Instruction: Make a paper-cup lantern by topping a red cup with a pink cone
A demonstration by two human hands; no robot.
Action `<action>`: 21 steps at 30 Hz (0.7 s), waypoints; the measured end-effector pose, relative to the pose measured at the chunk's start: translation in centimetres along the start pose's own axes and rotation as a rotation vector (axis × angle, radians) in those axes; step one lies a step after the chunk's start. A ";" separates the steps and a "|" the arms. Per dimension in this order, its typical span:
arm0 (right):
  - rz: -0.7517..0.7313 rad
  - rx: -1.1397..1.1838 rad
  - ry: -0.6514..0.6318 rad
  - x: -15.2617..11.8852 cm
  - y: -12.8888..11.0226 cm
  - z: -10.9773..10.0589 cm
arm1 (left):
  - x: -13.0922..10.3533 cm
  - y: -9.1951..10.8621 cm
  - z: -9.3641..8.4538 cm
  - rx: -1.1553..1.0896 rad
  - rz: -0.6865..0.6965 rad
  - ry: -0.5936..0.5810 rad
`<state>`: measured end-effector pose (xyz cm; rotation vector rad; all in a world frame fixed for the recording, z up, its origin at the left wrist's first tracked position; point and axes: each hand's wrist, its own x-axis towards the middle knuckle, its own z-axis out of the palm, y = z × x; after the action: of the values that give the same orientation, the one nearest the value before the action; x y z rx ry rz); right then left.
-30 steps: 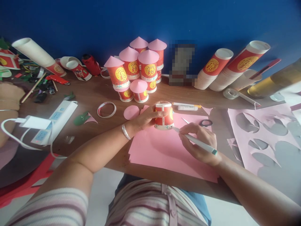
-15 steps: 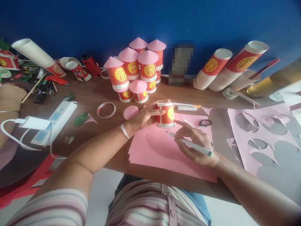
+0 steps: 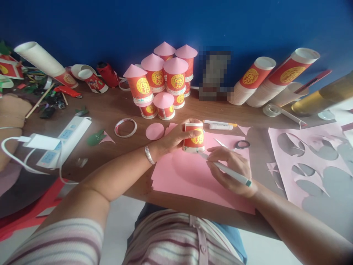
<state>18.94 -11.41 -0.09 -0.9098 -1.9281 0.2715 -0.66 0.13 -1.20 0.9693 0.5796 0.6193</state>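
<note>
My left hand (image 3: 180, 136) is wrapped round a red paper cup (image 3: 193, 141) with a gold emblem, thumb across its front. The cup is upside down, its white rim band at the bottom bearing green marks. My right hand (image 3: 231, 169) pinches a white marker (image 3: 233, 173) with a green end cap. Its tip is close to the cup's lower band; I cannot tell whether they touch. Beneath both hands lie pink paper sheets (image 3: 190, 180). Scissors (image 3: 242, 144) with black handles rest on the sheets' right part, partly hidden by my right hand.
Behind stand several red cups with pink cone tops (image 3: 175, 73). Stacked paper cups (image 3: 252, 79) lean at the back right, near a tape roll (image 3: 272, 110). Cut-out pink paper (image 3: 286, 162) lies right. At left are a power strip (image 3: 64, 141) and another person's arm (image 3: 12, 117).
The cup has turned in my left hand, bringing the emblem toward the front, and my thumb now lies across it. The marker tip has come nearer the cup's band.
</note>
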 end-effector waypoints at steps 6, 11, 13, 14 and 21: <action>0.013 -0.048 0.011 -0.1 0.3 0.0 | 0.3 -0.2 0.0 -0.006 0.041 0.018; 0.008 -0.058 -0.011 -0.3 0.5 0.0 | 0.4 -0.4 -0.2 -0.009 0.035 0.007; 0.004 -0.064 -0.014 -0.3 0.4 0.0 | 0.4 -0.5 -0.2 -0.013 0.030 0.010; 0.003 -0.068 -0.012 -0.3 0.5 0.0 | 0.4 -0.4 -0.2 -0.017 0.028 0.012; 0.009 -0.085 -0.020 -0.3 0.5 0.0 | 0.1 -0.1 0.1 -0.011 0.015 0.008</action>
<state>19.22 -11.31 -0.58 -0.9744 -1.9668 0.2062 -0.45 0.10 -1.27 0.9621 0.5765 0.6392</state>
